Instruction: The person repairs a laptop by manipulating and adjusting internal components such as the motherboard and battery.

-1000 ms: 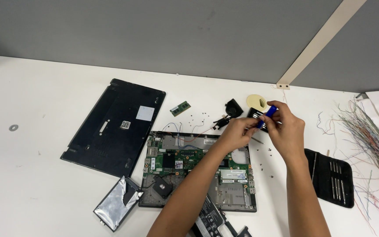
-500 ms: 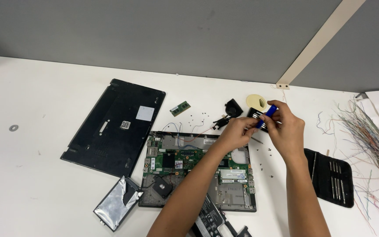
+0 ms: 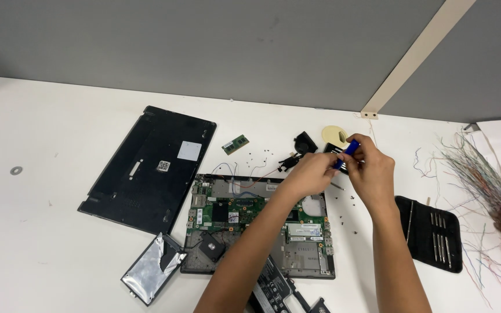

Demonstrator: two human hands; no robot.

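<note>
Both hands above the opened laptop (image 3: 259, 226).
Right hand (image 3: 372, 171) pinches the light, stiff blue screwdriver (image 3: 346, 153); left hand (image 3: 311, 173) fingers close narrowly at its tip.

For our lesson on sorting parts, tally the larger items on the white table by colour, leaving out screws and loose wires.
Black: 3 (bottom cover, tool pouch, small fan)
Green: 2 (memory stick, laptop circuit board)
Silver: 1 (foil-wrapped drive)
Cream: 1 (round disc)
Total: 7

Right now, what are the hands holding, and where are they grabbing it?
The right hand pinches a small blue-handled screwdriver around its handle. The left hand meets it at the lower end, but what its fingertips grip there cannot be told.
</note>
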